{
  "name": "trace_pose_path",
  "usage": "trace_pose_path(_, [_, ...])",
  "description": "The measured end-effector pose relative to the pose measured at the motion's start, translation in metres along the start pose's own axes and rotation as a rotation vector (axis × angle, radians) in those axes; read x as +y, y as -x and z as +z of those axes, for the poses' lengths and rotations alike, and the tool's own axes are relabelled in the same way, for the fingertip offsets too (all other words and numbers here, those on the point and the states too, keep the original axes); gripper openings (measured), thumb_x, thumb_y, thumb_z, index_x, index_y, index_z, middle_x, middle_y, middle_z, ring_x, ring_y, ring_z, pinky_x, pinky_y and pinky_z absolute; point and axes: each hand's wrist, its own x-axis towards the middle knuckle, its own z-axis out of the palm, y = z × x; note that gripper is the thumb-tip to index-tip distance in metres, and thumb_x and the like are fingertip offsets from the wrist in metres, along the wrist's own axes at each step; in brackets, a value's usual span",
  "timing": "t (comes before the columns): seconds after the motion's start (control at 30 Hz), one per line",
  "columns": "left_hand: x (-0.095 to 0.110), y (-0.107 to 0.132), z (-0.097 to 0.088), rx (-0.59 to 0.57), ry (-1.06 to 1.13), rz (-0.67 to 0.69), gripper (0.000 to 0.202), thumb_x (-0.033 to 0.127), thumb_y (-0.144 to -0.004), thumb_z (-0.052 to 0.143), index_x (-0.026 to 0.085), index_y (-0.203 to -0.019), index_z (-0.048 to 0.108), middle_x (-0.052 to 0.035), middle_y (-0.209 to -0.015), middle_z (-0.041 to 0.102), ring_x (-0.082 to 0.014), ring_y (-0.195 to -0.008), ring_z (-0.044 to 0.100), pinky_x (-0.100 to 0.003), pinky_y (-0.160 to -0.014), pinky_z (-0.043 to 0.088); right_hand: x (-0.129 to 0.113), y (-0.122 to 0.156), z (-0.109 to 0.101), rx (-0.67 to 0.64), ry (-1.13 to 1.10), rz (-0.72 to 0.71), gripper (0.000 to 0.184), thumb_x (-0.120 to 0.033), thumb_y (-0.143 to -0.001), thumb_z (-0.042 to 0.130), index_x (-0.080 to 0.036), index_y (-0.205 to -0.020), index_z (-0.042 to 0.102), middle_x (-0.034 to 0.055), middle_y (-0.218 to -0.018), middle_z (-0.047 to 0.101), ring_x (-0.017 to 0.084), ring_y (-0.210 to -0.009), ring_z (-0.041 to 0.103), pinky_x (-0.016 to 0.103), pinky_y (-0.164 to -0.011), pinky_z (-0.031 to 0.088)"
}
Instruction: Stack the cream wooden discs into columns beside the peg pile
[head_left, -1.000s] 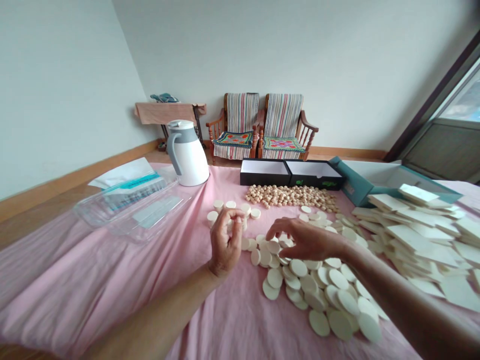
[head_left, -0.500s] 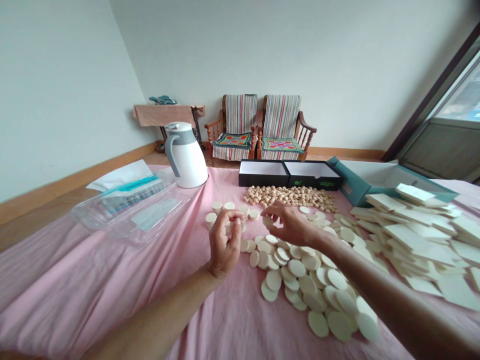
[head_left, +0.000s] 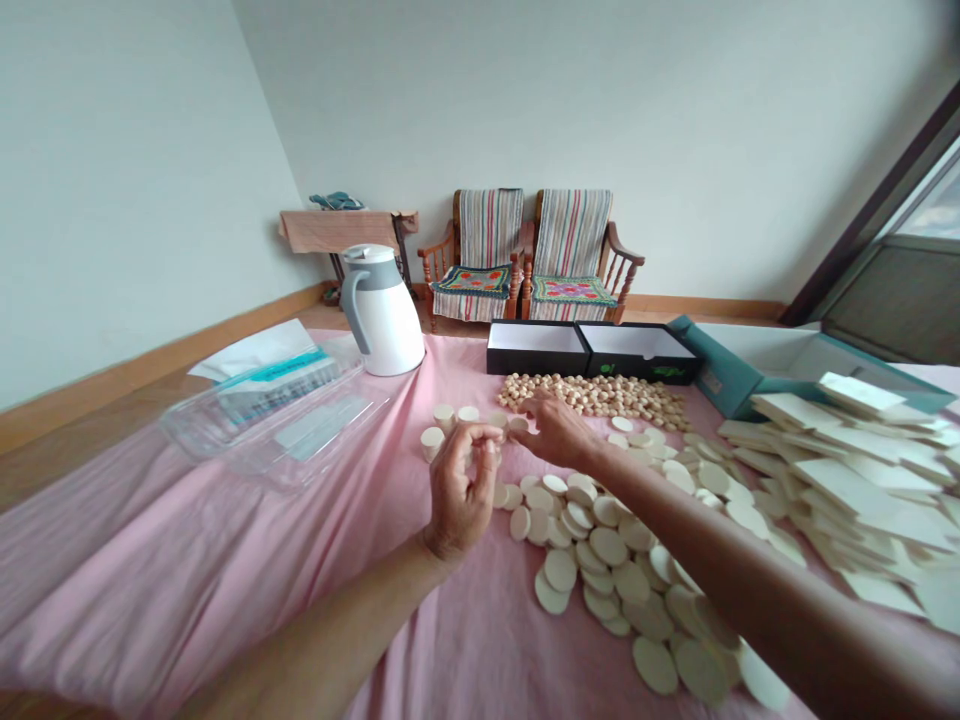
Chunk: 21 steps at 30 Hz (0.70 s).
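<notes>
Small stacks of pale round discs (head_left: 433, 438) stand on the pink cloth, just beyond my hands. My left hand (head_left: 461, 490) is in front of them with curled fingers and the thumb close to the fingertips; whatever is between them, if anything, is hidden. My right hand (head_left: 559, 430) reaches in from the right, its thumb and fingers closed around a pale round disc (head_left: 517, 425) at the rightmost stack. Under and beside the right forearm spreads a loose heap of the same discs (head_left: 607, 547). Behind the right hand lies a pile of small round wooden beads (head_left: 600, 393).
Two black boxes (head_left: 536, 360) and a teal box (head_left: 731, 385) stand at the back. Square pale tiles (head_left: 847, 480) are heaped at right. A white jug (head_left: 390, 325) and clear plastic packaging (head_left: 292, 425) sit at left on the pink cloth (head_left: 300, 560).
My right hand has moved slightly left with its disc, from beside the small stacks to the rightmost one. My left hand keeps its curled pose. The view has shifted a little.
</notes>
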Motion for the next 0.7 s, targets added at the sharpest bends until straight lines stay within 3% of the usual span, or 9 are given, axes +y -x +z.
trace_pose_path(0.3, [0.002, -0.001, -0.001, 0.005, -0.019, 0.009, 0.01, 0.021, -0.088, 0.048, 0.018, -0.092, 0.056, -0.0056, -0.087, 0.06, -0.0167, -0.083, 0.058, -0.028, -0.076, 0.046, 0.003, -0.007, 0.011, -0.09, -0.009, 0.032, 0.037, -0.032, -0.074, 0.06, -0.013, -0.106, 0.06, 0.0122, -0.096, 0.066, 0.022, -0.089, 0.061, 0.028, -0.076, 0.043])
trace_pose_path(0.7, [0.001, -0.002, -0.001, 0.004, -0.031, 0.008, 0.01, 0.02, -0.087, 0.048, 0.017, -0.092, 0.057, -0.0051, -0.085, 0.061, -0.0164, -0.08, 0.058, -0.027, -0.075, 0.046, 0.004, -0.01, 0.019, -0.122, 0.014, 0.067, 0.028, -0.029, -0.074, 0.06, -0.016, -0.098, 0.06, 0.0105, -0.09, 0.069, 0.023, -0.084, 0.063, 0.027, -0.069, 0.041])
